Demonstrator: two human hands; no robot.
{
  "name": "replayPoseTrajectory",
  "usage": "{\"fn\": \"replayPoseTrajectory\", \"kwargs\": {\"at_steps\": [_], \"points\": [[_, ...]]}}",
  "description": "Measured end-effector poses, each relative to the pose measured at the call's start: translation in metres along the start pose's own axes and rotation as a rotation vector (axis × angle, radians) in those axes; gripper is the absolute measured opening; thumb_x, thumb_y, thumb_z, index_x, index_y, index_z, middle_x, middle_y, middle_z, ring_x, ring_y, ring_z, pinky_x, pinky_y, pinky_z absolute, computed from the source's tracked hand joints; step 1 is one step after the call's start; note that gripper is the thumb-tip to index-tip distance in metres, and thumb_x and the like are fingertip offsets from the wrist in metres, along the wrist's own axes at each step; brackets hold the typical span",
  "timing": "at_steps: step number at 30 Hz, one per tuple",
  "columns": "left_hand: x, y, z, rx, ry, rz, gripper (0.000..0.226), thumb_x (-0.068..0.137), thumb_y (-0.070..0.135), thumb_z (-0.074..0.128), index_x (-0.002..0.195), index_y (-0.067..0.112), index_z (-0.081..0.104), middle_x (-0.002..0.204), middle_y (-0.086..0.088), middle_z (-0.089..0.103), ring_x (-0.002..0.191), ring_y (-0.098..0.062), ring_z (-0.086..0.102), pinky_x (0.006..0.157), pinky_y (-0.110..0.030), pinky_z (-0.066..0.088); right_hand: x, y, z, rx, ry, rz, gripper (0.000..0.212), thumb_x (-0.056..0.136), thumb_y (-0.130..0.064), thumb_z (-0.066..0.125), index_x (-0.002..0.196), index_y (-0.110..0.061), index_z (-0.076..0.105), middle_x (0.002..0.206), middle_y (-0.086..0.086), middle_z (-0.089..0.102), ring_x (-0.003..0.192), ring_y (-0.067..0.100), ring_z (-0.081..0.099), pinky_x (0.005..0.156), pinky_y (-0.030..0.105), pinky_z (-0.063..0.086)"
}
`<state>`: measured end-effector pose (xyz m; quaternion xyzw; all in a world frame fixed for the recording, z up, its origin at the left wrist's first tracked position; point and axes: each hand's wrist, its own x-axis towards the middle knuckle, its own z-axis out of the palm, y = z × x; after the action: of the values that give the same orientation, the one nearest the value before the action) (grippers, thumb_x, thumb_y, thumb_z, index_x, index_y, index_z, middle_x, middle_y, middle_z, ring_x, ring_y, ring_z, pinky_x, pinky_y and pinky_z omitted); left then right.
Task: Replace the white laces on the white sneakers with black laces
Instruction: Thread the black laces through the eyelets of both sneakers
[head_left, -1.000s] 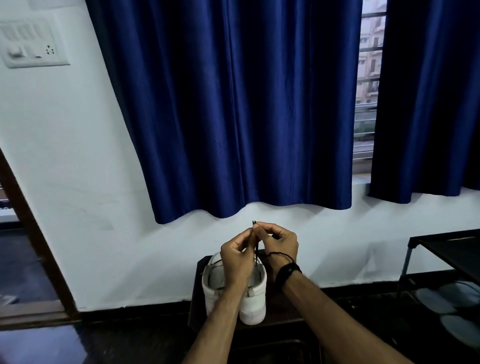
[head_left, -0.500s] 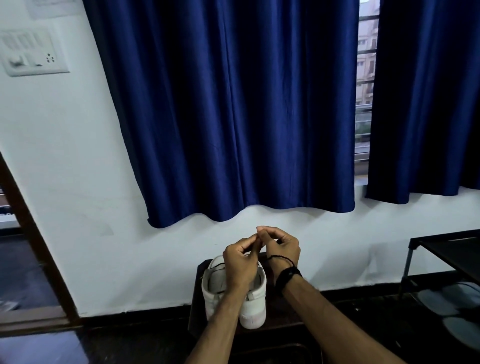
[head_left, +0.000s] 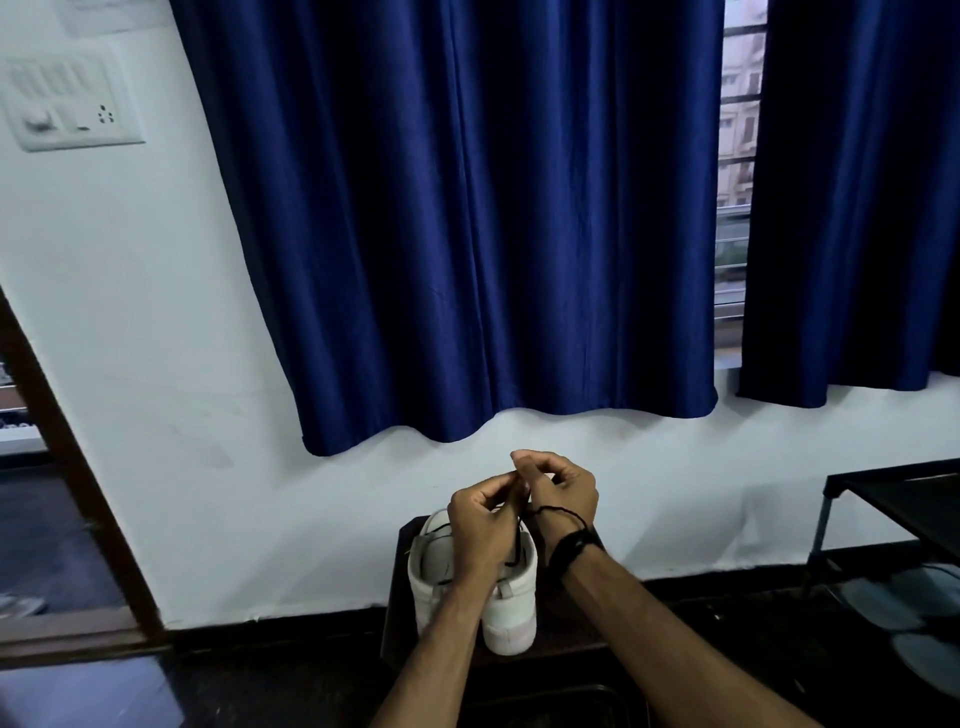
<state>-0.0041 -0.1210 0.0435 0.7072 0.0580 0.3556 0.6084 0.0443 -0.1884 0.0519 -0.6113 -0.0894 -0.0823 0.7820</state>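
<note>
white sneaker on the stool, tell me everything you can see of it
The white sneaker stands upright on a small dark stool by the wall, heel toward the camera, with a pull tab at the heel. It looks like smooth leather or synthetic with a thick white sole. A thin black lace runs from its opening up to the left hand and right hand, which pinch it above the shoe. The left forearm hides part of the shoe; its toe and eyelets are not visible.
</note>
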Motion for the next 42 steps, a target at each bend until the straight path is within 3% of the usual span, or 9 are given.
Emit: {"fn": "replayPoseTrajectory", "kwargs": {"at_steps": [11,16,20,23,26,30,33,35,42], "points": [[0.0,0.002,0.001,-0.064,0.072,0.0,0.02,0.091,0.01,0.067,0.089,0.027,0.077,0.085,0.009,0.076,0.085,-0.011,0.073,0.078,-0.031,0.058,-0.005,-0.006,0.003,0.032,-0.048,0.066,0.007,0.075,-0.03,0.079,0.079,-0.024,0.078,0.08,-0.001,0.075,0.082,0.03,0.07,0.075,0.047,0.059],[0.001,0.001,-0.001,-0.034,0.081,0.002,0.013,0.091,0.014,0.068,0.095,0.017,0.079,0.086,0.009,0.077,0.086,-0.008,0.072,0.08,-0.03,0.058,-0.006,-0.004,0.001,0.029,-0.06,0.061,0.006,0.075,-0.028,0.079,0.081,-0.025,0.079,0.083,-0.002,0.075,0.08,0.028,0.071,0.073,0.049,0.059],[0.001,0.003,-0.003,0.014,0.066,0.039,0.012,0.091,0.014,0.068,0.094,0.018,0.079,0.082,0.01,0.076,0.081,-0.014,0.072,0.073,-0.031,0.059,-0.005,-0.005,0.002,-0.071,-0.032,-0.012,0.006,0.079,-0.024,0.076,0.076,-0.029,0.077,0.086,-0.007,0.072,0.076,0.018,0.067,0.071,0.036,0.057],[0.007,-0.008,-0.008,0.096,-0.128,-0.011,0.01,0.087,0.019,0.069,0.092,0.018,0.077,0.085,0.008,0.076,0.086,-0.011,0.072,0.081,-0.034,0.058,0.0,-0.016,0.006,-0.094,-0.033,-0.073,0.011,0.083,-0.023,0.074,0.072,-0.025,0.074,0.087,-0.007,0.068,0.083,0.012,0.065,0.071,0.021,0.048],[0.016,-0.04,-0.019,0.483,-0.339,-0.077,0.047,0.064,0.052,0.064,0.1,0.023,0.073,0.092,0.015,0.072,0.092,-0.004,0.067,0.089,-0.032,0.052,0.011,-0.04,0.012,-0.088,-0.133,-0.087,0.014,0.089,-0.025,0.068,0.076,-0.019,0.07,0.082,-0.004,0.067,0.077,0.008,0.061,0.073,0.018,0.047],[0.008,-0.075,-0.019,0.798,-0.348,-0.058,0.094,0.058,0.079,0.049,0.13,0.019,0.057,0.13,0.004,0.059,0.123,-0.016,0.052,0.103,-0.029,0.039,0.029,-0.075,0.026,-0.03,-0.377,-0.06,0.014,0.095,-0.015,0.058,0.083,-0.012,0.063,0.072,0.003,0.067,0.053,0.008,0.054,0.061,0.023,0.048],[-0.007,-0.094,-0.008,0.76,-0.264,-0.069,0.108,0.065,0.079,0.041,0.146,0.007,0.04,0.146,-0.008,0.045,0.138,-0.025,0.038,0.113,-0.036,0.028,0.045,-0.095,0.033,-0.312,-0.464,-0.25,0.015,0.093,-0.021,0.06,0.079,-0.018,0.066,0.068,-0.004,0.069,0.054,0.0,0.051,0.063,0.02,0.044],[-0.015,-0.114,0.0,0.883,-0.213,0.022,0.097,0.074,0.073,0.041,0.143,0.005,0.045,0.144,-0.013,0.049,0.135,-0.031,0.044,0.11,-0.048,0.036,0.053,-0.111,0.035,-0.518,-0.558,-0.369,0.014,0.092,-0.018,0.059,0.08,-0.017,0.066,0.072,-0.003,0.071,0.061,0.0,0.055,0.063,0.013,0.042],[-0.021,-0.121,0.007,1.097,-0.154,0.13,0.044,0.086,0.057,0.04,0.089,0.024,0.069,0.1,0.004,0.069,0.117,-0.023,0.059,0.089,-0.048,0.053,0.071,-0.136,0.032,-1.932,-0.972,-0.613,0.024,0.089,-0.003,0.046,0.104,-0.008,0.064,0.099,0.01,0.055,0.082,0.03,0.058,0.063,0.03,0.039]]}}
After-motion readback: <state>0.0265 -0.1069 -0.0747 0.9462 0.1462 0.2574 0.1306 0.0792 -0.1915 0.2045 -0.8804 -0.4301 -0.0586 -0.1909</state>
